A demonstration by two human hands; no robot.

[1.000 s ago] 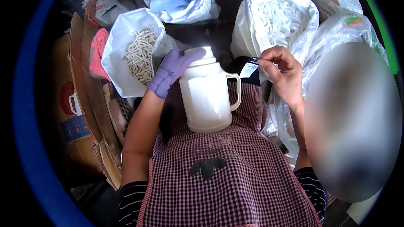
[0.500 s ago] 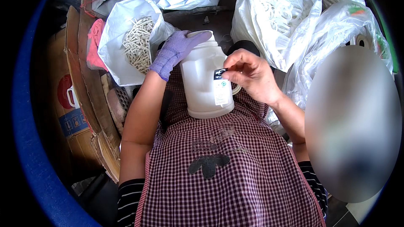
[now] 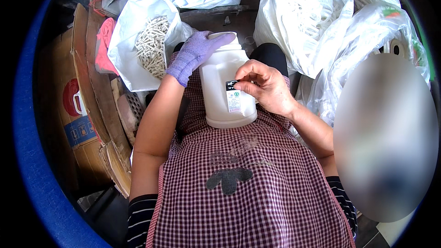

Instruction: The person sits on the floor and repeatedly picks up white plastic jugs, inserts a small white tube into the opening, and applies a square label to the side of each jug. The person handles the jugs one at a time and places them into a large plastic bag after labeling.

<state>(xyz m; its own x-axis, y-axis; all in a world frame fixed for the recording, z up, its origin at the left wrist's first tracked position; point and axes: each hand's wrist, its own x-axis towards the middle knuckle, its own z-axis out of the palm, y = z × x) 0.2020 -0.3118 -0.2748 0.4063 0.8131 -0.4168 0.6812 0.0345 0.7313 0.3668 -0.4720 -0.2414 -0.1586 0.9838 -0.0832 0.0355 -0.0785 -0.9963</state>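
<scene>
Right hand (image 3: pixel 268 89) pinches label (image 3: pixel 234 99) over jug (image 3: pixel 216 93).
Left hand (image 3: pixel 195 54) grips jug's far end; label-placing seems the step, next calling for even pressing.

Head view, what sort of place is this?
Probably a small assembly workshop: an open bag of small pale parts, a second bag of white rings, and a label held before a white jug.

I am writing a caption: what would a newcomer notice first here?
Probably the white jug in the middle, held by the purple-gloved left hand. In front of it, the bare right hand pinches a small black-topped label. At upper left, an open white sack holds many pale pieces.
</scene>
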